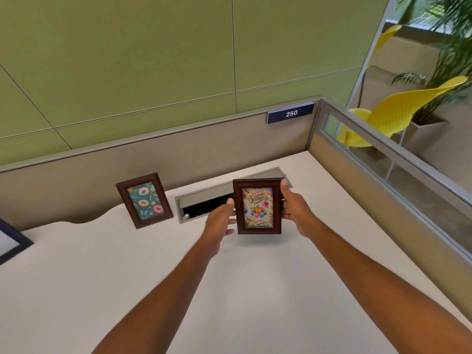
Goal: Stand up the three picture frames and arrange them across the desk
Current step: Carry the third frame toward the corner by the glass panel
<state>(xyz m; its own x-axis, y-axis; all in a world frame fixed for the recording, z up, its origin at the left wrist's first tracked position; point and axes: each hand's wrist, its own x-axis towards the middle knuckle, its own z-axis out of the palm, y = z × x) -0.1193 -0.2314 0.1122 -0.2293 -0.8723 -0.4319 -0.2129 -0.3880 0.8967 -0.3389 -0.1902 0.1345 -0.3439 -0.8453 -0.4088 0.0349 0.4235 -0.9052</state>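
Fingers of both hands, left [221,221] and right [293,209], pinch the birthday frame [257,206] by its side edges at picture centre, upright over the desk [143,272]. It should go down level, stand opened, well right of the donut frame [144,200].

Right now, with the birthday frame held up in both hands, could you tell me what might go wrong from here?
1. The birthday frame is held just in front of the open cable hatch in the desk; set down too far back, its stand could catch or slip into the opening.
2. The left hand and right hand grip only its side edges, so it could slip or tip.
3. The doughnut frame stands close by; a sideways move could topple it.
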